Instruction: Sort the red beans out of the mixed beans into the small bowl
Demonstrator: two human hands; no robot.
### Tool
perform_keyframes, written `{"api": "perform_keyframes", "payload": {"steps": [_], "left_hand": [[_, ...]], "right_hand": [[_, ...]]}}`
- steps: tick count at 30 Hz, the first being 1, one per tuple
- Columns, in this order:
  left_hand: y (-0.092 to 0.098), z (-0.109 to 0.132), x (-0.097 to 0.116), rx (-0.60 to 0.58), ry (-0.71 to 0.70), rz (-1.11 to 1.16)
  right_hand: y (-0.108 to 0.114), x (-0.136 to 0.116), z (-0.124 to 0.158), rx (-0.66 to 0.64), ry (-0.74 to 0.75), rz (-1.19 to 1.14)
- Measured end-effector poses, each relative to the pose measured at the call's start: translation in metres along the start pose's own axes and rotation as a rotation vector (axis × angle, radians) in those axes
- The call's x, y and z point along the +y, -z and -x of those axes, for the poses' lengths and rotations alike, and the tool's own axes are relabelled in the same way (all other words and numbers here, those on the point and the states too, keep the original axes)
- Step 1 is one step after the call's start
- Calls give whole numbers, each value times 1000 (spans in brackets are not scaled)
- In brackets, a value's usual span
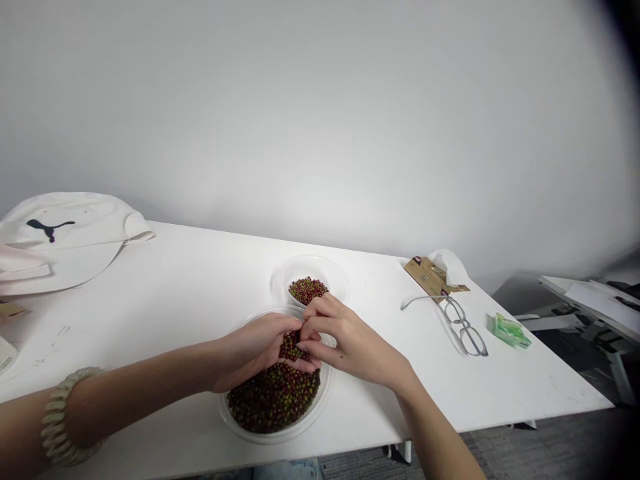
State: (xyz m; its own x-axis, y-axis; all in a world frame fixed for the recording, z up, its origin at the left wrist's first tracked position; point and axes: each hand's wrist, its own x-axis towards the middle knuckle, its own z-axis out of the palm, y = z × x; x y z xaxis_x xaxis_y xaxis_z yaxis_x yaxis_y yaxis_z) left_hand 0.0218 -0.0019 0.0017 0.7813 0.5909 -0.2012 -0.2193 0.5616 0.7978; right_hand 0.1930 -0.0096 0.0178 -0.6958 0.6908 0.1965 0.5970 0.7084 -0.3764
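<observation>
Fingers [287,323] of the left hand [255,350] curl upward into a cup that holds a handful of red and green beans [290,347]; the right hand [350,343] meets it from the other side, its fingers [320,308] pressed together at the tips on that handful; I cannot tell from my feed whether a bean sits between them. Both hands hover over the large bowl [235,427], clear plastic and heaped with the same beans, near the front edge of the desk [175,287]; the small bowl [313,261] just behind it holds a lesser heap. A pale bracelet [60,417] circles the left wrist. Far left lies a white cap [90,213] bearing the leaping-cat Puma logo [50,229], with no lettering I can read; to the right lie glasses [465,327], a brown card packet [430,275] with print too small to read, and a green wrapper [510,331].
</observation>
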Motion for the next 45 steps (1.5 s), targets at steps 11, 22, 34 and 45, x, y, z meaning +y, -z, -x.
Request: {"api": "perform_keyframes", "payload": {"steps": [11, 22, 34, 45], "left_hand": [[-1, 0, -1, 21, 13, -19], [0, -1, -1, 40, 29, -19], [-1, -1, 0, 52, 34, -18], [1, -1, -1, 24, 28, -9]], "right_hand": [[1, -1, 0, -8, -11, 14], [1, -1, 0, -3, 4, 10], [0, 0, 0, -1, 3, 18], [0, 1, 1, 3, 5, -2]]}}
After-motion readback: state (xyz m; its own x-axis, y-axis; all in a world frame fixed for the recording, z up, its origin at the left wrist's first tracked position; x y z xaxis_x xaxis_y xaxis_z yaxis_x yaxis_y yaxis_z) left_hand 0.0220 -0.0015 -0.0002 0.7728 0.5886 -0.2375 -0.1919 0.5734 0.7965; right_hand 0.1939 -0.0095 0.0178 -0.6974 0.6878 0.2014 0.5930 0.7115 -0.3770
